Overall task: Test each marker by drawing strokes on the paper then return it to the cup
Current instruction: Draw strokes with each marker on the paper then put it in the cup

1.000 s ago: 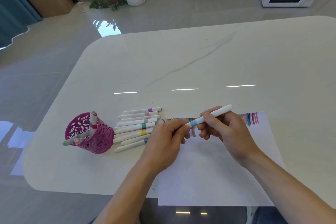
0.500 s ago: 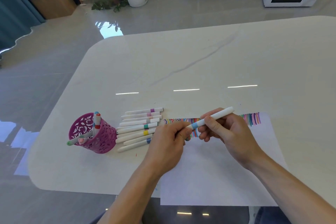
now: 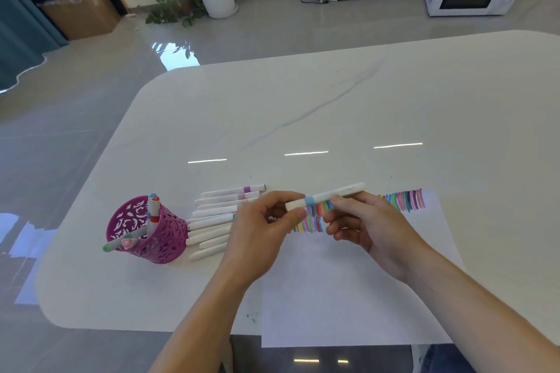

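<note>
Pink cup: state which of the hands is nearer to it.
Left. The left hand pinches the marker right of the pink cup; the right hand holds it farther right.

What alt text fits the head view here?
The left hand and right hand hold a white marker with a blue band above paper marked with coloured strokes. A row of markers lies on the white table beside a purple cup holding a few more.

Head-worn view, forward and down
</note>
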`<control>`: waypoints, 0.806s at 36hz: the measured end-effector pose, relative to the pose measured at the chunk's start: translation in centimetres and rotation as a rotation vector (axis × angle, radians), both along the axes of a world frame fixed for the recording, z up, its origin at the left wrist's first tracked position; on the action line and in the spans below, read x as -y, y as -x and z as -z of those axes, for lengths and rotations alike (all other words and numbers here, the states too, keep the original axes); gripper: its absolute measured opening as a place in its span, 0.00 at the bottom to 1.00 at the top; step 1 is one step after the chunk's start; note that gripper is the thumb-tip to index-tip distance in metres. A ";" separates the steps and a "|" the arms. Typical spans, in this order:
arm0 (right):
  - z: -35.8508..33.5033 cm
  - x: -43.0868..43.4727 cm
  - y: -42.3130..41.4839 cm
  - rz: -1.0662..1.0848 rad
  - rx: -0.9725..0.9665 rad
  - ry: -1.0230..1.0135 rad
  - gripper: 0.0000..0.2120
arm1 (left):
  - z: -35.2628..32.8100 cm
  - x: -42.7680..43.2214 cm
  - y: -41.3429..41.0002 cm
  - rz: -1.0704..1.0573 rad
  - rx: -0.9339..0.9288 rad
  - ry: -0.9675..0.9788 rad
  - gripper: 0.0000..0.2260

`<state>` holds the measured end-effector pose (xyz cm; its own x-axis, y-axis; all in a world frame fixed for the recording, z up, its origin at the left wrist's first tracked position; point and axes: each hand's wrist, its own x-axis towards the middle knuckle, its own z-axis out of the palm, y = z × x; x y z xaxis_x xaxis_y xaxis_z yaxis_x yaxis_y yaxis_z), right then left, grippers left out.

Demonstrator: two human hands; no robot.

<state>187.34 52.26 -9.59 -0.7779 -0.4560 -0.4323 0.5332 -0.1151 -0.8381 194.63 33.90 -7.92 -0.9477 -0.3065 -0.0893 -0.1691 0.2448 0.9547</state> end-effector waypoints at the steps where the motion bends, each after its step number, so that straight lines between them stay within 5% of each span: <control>1: 0.1 0.0 0.1 0.006 0.000 -0.032 0.09 | -0.1 0.1 0.0 -0.023 -0.008 -0.004 0.08; 14: 0.9 0.3 -0.3 0.000 -0.173 -0.364 0.05 | -1.8 1.5 -0.9 -0.237 -0.195 -0.041 0.07; 22: 1.6 0.7 -0.6 -0.047 -0.266 -0.458 0.08 | -3.0 3.7 -2.3 -0.319 -0.496 0.621 0.11; 29: 1.8 0.7 -0.5 -0.054 -0.260 -0.456 0.08 | -3.7 5.6 -3.3 -0.383 -0.636 0.819 0.13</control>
<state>187.83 51.56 -11.36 -0.8665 -0.3092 -0.3920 0.2962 0.3136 -0.9022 197.93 28.27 -4.22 -0.5783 -0.3338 0.7444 0.0951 0.8787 0.4678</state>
